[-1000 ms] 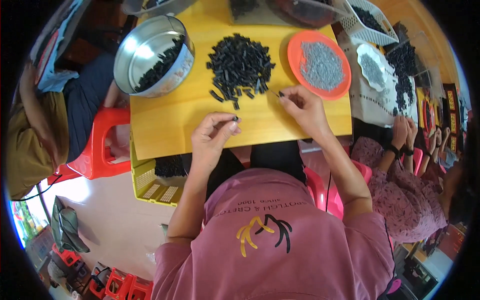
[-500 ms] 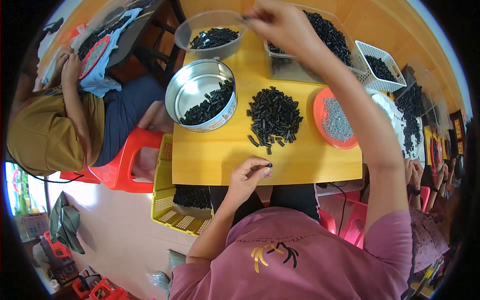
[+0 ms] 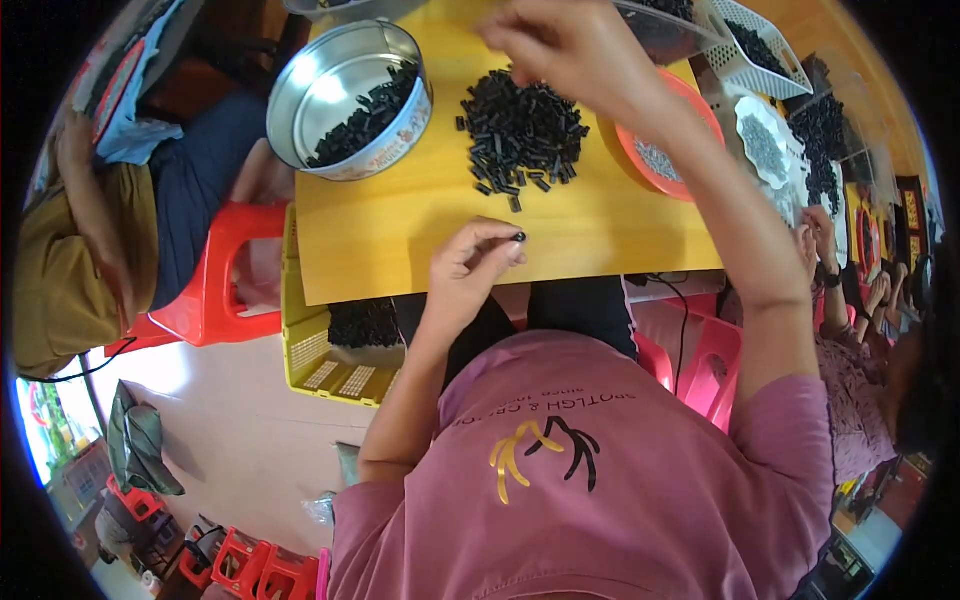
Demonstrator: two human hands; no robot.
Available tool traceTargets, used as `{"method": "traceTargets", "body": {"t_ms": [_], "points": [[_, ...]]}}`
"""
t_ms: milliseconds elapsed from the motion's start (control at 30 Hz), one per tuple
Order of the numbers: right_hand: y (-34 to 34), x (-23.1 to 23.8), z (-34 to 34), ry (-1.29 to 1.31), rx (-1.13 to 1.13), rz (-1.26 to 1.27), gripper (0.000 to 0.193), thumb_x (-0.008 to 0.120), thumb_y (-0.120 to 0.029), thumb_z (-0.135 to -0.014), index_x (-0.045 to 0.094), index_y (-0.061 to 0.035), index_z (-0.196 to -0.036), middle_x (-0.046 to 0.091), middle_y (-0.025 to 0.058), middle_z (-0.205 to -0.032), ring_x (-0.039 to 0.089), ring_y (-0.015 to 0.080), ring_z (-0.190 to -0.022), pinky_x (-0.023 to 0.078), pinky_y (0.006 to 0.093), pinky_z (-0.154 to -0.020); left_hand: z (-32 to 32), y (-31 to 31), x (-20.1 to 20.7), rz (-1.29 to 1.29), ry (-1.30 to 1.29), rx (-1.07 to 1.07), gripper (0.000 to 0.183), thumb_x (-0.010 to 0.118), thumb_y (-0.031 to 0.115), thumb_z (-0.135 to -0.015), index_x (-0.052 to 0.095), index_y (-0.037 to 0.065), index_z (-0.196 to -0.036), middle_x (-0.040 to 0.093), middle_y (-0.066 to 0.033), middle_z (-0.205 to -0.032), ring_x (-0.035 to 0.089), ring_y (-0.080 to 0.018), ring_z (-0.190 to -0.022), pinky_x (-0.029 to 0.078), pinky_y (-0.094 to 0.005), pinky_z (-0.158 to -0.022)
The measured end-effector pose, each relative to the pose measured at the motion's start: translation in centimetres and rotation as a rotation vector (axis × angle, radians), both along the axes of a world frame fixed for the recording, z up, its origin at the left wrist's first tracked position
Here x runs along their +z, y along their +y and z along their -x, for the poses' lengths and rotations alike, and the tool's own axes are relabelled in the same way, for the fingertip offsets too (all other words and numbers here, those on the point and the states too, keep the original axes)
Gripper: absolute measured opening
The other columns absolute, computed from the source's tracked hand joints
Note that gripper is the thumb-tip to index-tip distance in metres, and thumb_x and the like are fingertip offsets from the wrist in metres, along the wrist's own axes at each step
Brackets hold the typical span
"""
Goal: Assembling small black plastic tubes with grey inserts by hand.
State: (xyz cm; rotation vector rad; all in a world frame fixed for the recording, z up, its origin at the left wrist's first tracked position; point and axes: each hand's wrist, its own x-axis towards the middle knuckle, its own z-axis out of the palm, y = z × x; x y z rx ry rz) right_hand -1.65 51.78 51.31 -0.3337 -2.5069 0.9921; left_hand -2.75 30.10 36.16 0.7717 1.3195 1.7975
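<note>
My left hand (image 3: pixel 474 264) is closed in a pinch above the table's near edge, with a small black plastic piece (image 3: pixel 519 237) between thumb and forefinger. Over the far side of the pile of black plastic pieces (image 3: pixel 525 135) hovers my right hand (image 3: pixel 560 45). Its fingers are slightly blurred, loosely bent and apart, and I see nothing in them. Left of the pile stands a round metal tin (image 3: pixel 395 150) holding more black pieces. Partly under my right forearm is an orange-red plate (image 3: pixel 703 100) of small silver metal parts.
A clear plastic bowl (image 3: pixel 365 10), a clear bin (image 3: pixel 665 38) and a white basket (image 3: pixel 765 75) line the far side. A yellow crate (image 3: pixel 300 345) of black pieces sits below the table's left edge. People sit at both sides; a red stool (image 3: pixel 225 270) is at left.
My right hand has come back from the clear bowl toward the pile, its pinch loosened. My left hand keeps its black piece. The view has shifted, so the table sits higher in the picture.
</note>
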Motion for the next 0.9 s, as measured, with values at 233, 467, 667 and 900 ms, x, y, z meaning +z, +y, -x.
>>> {"method": "traceTargets", "body": {"t_ms": [233,467,667,900], "points": [[-2.0,-9.2,-10.5,-0.15,-0.162,0.162,0.014,0.063,-0.01,-0.083,0.066,0.0,-0.093,0.065,0.0103,-0.075,0.059,0.0143,-0.06,0.047,0.0285,-0.056,-0.4,-0.1,-0.2,-0.019,-0.039,-0.016,0.014,0.06,-0.003,-0.086,0.06,-0.001,-0.1,0.064,-0.0073,-0.093,0.063,-0.013,-0.08,0.051,-0.0246,-0.071],[-3.5,-12.4,-12.4,-0.077,-0.215,0.037,0.013,0.064,-0.012,-0.082,0.067,-0.0023,-0.091,0.063,0.0106,-0.08,0.059,0.024,-0.06,0.047,0.0335,-0.057,-0.6,-0.2,0.3,0.002,0.02,-0.031,0.016,0.058,-0.002,-0.088,0.057,-0.002,-0.104,0.063,-0.0122,-0.098,0.062,-0.0152,-0.081,0.05,-0.0275,-0.075],[-3.8,-12.8,-10.5,0.007,-0.198,-0.169,0.01,0.065,-0.016,-0.081,0.066,-0.0063,-0.083,0.062,0.0072,-0.079,0.062,0.0261,-0.064,0.049,0.0361,-0.057,-0.5,-0.1,0.4,-0.008,0.016,-0.003,0.014,0.059,-0.002,-0.087,0.059,-0.002,-0.101,0.064,-0.0088,-0.095,0.062,-0.0129,-0.081,0.051,-0.0251,-0.073],[-5.0,-13.5,-10.4,0.003,-0.239,-0.256,0.011,0.067,-0.018,-0.079,0.065,-0.0078,-0.082,0.061,0.0064,-0.076,0.061,0.0269,-0.06,0.05,0.0366,-0.053,-0.6,-0.2,0.3,0.008,0.044,-0.023,0.016,0.057,-0.002,-0.088,0.056,-0.003,-0.104,0.063,-0.012,-0.098,0.062,-0.0149,-0.082,0.051,-0.0277,-0.075]]}}
